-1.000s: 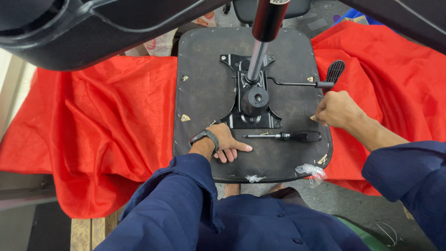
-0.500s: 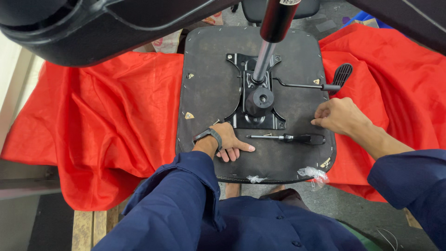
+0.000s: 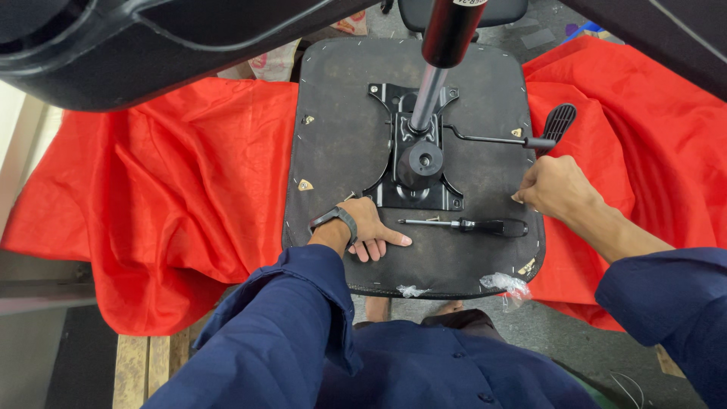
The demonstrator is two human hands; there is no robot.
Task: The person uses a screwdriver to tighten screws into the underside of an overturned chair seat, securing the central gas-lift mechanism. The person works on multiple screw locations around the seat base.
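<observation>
One upturned chair seat (image 3: 341, 151) here, dark underside facing up, lying on a red cloth (image 3: 174, 197) spread over the tabletop. One black metal mechanism plate (image 3: 416, 163) is bolted in the middle of it, with one gas cylinder (image 3: 430, 87) sticking straight up toward the camera and one lever (image 3: 522, 136) running off to the right, ending in a black paddle handle. One screwdriver (image 3: 469, 224) lies flat on the seat just below the plate, black handle to the right.

Left hand (image 3: 372, 231), with a dark wristband, is pressed flat on the seat, fingers spread, holding nothing, tips near the screwdriver tip. Right hand (image 3: 555, 185) sits at the seat's right edge, fingers curled in; can't tell if they're pinching anything.

A big black chair part (image 3: 113, 53) blocks the top left of the view. Two scraps of clear plastic hang off the near edge.
</observation>
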